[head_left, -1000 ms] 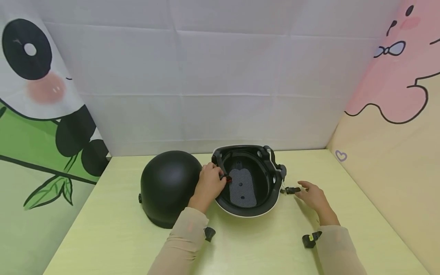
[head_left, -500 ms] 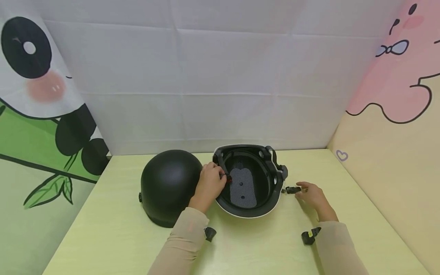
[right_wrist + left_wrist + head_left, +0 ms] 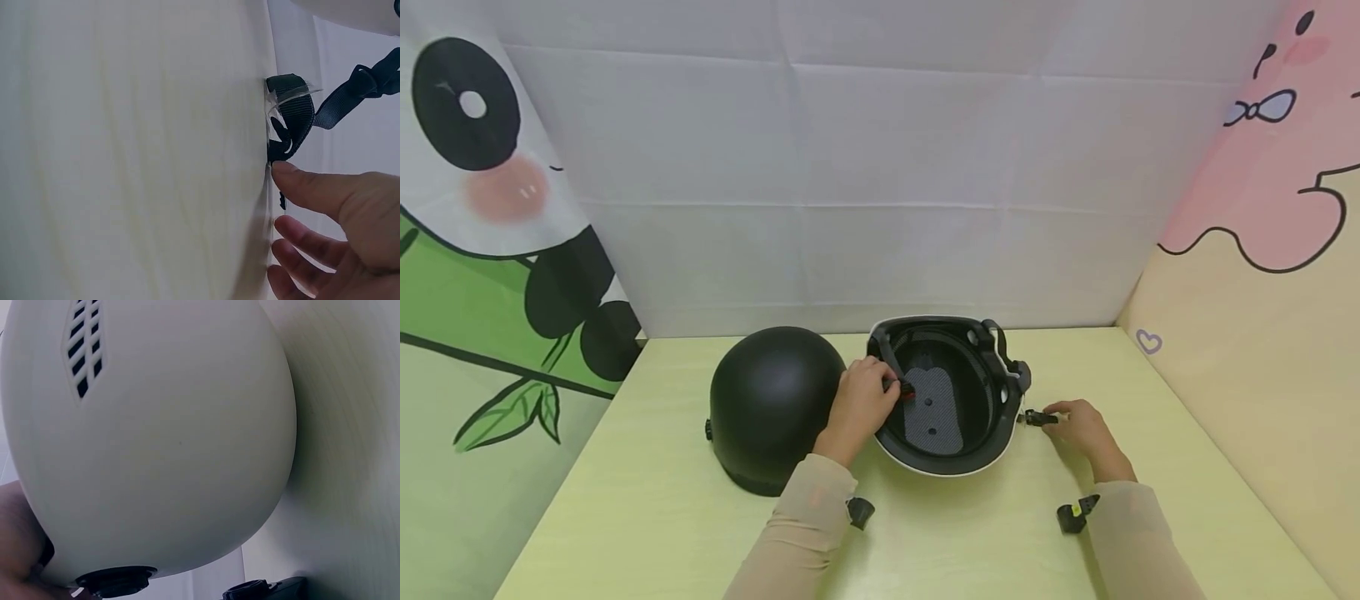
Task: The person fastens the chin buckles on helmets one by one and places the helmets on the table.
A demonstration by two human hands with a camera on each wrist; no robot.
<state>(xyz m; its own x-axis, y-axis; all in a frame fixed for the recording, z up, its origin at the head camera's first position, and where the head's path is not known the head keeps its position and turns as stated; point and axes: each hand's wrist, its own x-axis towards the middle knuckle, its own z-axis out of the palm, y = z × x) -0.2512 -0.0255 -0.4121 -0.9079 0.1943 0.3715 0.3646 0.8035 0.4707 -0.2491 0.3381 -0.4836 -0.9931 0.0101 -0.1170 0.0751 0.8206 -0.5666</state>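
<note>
The white helmet lies upturned on the table, its black padded inside facing up in the head view. At its left rim my left hand grips a black buckle with a red part, on a strap coming from the rim. To the right of the helmet, my right hand pinches the end of another black strap between thumb and fingers, close over the table. The right wrist view shows my thumb at this strap, which bears a clear plastic tag.
A black helmet stands dome up just left of the white one, overlapped by my left forearm. Black wrist-worn devices show beside both sleeves. White cloth rises behind the table, with cartoon-printed panels at the sides.
My right index finger has come down closer onto the strap end. The red-marked buckle in my left hand has shifted slightly right. Both helmets stay where they were.
</note>
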